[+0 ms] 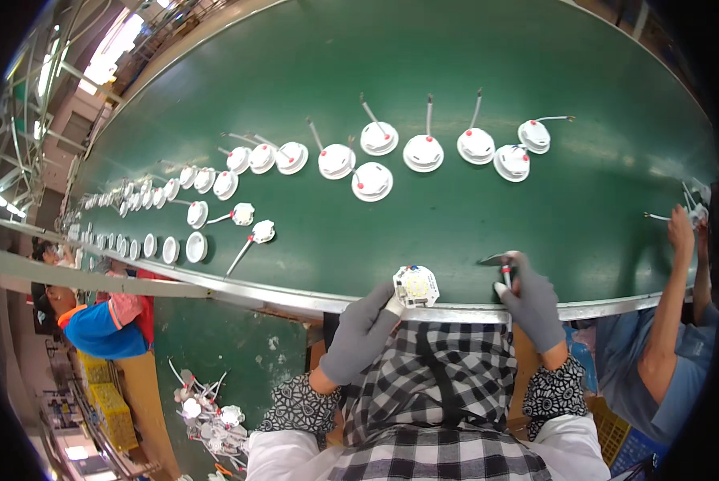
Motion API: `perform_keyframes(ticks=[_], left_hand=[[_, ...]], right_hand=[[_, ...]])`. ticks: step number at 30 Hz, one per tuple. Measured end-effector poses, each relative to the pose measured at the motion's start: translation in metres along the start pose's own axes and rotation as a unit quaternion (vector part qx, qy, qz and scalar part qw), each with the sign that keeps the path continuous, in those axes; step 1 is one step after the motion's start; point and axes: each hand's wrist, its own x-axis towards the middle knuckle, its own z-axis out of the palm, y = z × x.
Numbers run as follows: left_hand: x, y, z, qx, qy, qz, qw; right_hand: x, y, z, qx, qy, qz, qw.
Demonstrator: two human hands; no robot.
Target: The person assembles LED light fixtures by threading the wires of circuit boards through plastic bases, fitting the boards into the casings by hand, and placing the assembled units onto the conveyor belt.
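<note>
My left hand point(359, 341), in a grey glove, is closed on the edge of a white eight-sided LED light module point(416, 287). The module is tilted up at the bench's near edge, and its pale yellow chip face shows. To the right, my right hand point(535, 309), also gloved with some bare fingertips, closes around a small hand tool point(494, 260). A dark pointed tip sticks out to the left and a bit of red shows between the fingers; the exact kind cannot be made out. The two hands are apart.
Several round white light fittings point(423, 152) with grey cables stand across the green bench point(295, 96). White ring housings point(197, 247) line its left near edge, beside two loose modules point(262, 232). More modules point(215, 417) are heaped lower left. A co-worker's hands point(680, 232) work at right.
</note>
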Motion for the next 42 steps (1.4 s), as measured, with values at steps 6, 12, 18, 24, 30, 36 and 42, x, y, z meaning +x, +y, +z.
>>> perform_keyframes(ticks=[6, 12, 18, 24, 30, 36, 42], left_hand=[[-0.021, 0.005, 0.012, 0.143, 0.142, 0.149, 0.968], [-0.031, -0.024, -0.017, 0.306, 0.338, 0.179, 0.872], [-0.024, -0.016, 0.002, 0.055, 0.126, 0.023, 0.990], [-0.011, -0.011, -0.010, -0.377, -0.103, -0.132, 0.911], [-0.033, 0.003, -0.042, 0.088, -0.093, 0.027, 0.991], [-0.032, -0.032, -0.036, 0.290, -0.009, 0.184, 0.939], [-0.053, -0.029, -0.045, 0.416, 0.076, 0.241, 0.874]], right_hand=[[0.070, -0.106, 0.090, 0.109, 0.130, -0.343, 0.924], [0.043, -0.095, 0.061, 0.550, -0.329, -0.051, 0.766], [0.003, -0.089, 0.075, 0.716, -0.319, 0.070, 0.617], [0.007, -0.074, 0.064, 0.724, -0.353, 0.034, 0.592], [0.011, -0.075, 0.007, 0.441, -0.373, 0.050, 0.815], [-0.001, -0.081, -0.003, 0.517, -0.235, 0.056, 0.821], [-0.006, -0.073, 0.006, 0.529, -0.211, 0.013, 0.822]])
